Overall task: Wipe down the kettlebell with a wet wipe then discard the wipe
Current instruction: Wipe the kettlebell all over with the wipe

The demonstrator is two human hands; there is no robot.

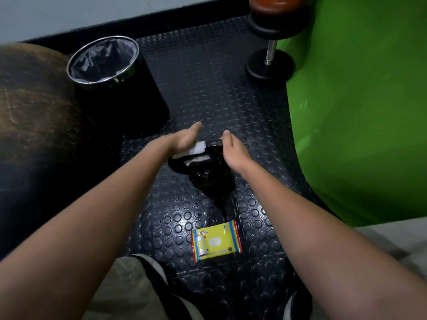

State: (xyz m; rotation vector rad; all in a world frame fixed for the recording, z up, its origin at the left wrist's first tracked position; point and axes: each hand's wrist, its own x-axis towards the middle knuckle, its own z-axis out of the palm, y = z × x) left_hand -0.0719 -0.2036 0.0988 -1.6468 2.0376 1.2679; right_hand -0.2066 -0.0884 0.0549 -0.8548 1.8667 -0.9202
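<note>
I judge the wiping underway, discarding undone: the bin point(104, 61) stands beyond, well apart from the kettlebell point(208, 172) on the studded floor. My left hand point(184, 140) presses the wipe point(196, 150) onto its handle; my right hand point(232, 148) steadies it, fingers hidden.

We see a black kettlebell point(209, 179), a white wipe point(194, 151), a yellow packet point(216, 241) edged red and blue, and a black round-studded floor point(208, 88).

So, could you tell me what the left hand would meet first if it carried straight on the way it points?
Probably only bare floor mat; the left hand points just right of the bin, though depth is unclear.
</note>
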